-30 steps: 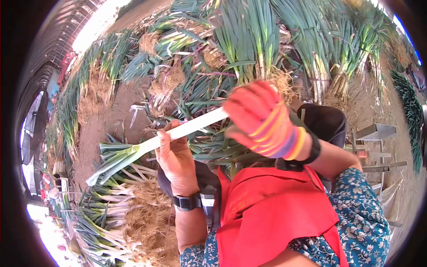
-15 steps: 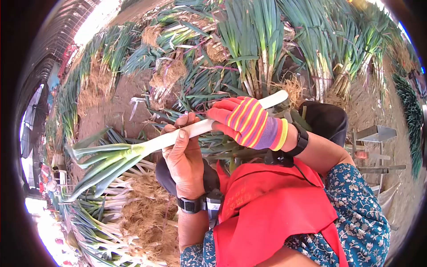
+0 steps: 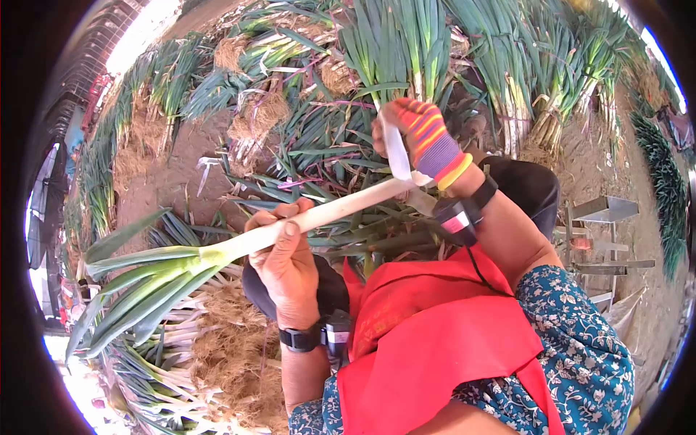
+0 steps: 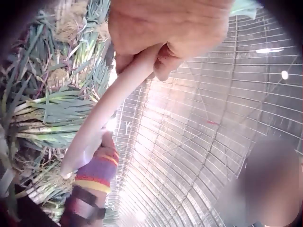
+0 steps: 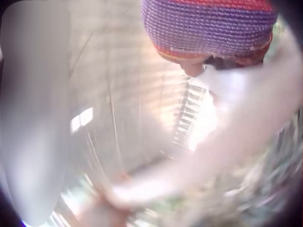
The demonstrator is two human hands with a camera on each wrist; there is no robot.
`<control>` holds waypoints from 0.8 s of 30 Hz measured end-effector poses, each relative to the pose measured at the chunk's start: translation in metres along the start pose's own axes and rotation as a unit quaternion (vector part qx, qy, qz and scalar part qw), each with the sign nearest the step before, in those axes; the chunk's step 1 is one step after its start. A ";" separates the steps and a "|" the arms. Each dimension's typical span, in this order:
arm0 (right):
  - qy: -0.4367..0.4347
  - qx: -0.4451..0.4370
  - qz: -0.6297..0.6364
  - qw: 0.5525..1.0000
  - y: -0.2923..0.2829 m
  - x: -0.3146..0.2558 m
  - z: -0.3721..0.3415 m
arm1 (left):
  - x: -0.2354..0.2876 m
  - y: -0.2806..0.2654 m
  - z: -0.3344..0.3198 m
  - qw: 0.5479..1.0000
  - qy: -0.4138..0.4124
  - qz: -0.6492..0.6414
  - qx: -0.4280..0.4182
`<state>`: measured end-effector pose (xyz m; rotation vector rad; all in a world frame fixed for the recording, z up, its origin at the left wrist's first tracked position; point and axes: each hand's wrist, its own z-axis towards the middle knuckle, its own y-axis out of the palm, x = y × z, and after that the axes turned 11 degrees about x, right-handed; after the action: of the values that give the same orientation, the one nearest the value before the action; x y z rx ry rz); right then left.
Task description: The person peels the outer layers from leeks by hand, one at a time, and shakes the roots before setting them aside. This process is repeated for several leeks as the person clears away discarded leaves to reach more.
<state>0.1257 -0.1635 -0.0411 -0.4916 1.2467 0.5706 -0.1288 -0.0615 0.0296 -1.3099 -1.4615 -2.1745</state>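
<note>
In the head view a long leek (image 3: 335, 210) lies slantwise across the lap, its green leaves at the left and white end at the right. The bare left hand (image 3: 285, 254) grips its pale shaft just right of the leaves; the left wrist view shows the same hand (image 4: 168, 30) with fingers round the shaft. The right hand (image 3: 424, 138), in a striped glove, pinches a thin whitish strip (image 3: 396, 150) that hangs to the leek's white end. The right wrist view is blurred, with the glove (image 5: 208, 28) above the pale shaft (image 5: 203, 165).
Bundles of leeks (image 3: 406, 51) stand across the back. A pile of leeks with brown roots (image 3: 235, 348) lies at lower left. A metal stand (image 3: 607, 210) is at the right. A red apron (image 3: 442, 326) covers the lap.
The right hand has left the leek's shaft and moved up and right, now with a whitish strip in its fingers. The left hand still grips the leek, whose leaves reach further left.
</note>
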 end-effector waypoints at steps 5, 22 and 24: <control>0.022 -0.007 0.003 1.000 -0.004 -0.092 -0.024 | 0.009 -0.029 0.028 0.999 0.025 0.038 0.026; 0.151 -0.201 -0.533 0.808 -0.109 0.165 0.015 | 0.087 -0.237 0.190 0.907 0.023 0.391 0.154; 0.156 -0.086 -0.535 0.826 -0.130 0.211 0.038 | 0.137 -0.319 0.202 0.532 0.168 0.830 0.021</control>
<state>0.2831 -0.2103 -0.2308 -1.3527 1.0102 -0.3872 -0.2877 0.2995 -0.0474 -1.1363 0.2346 -0.8021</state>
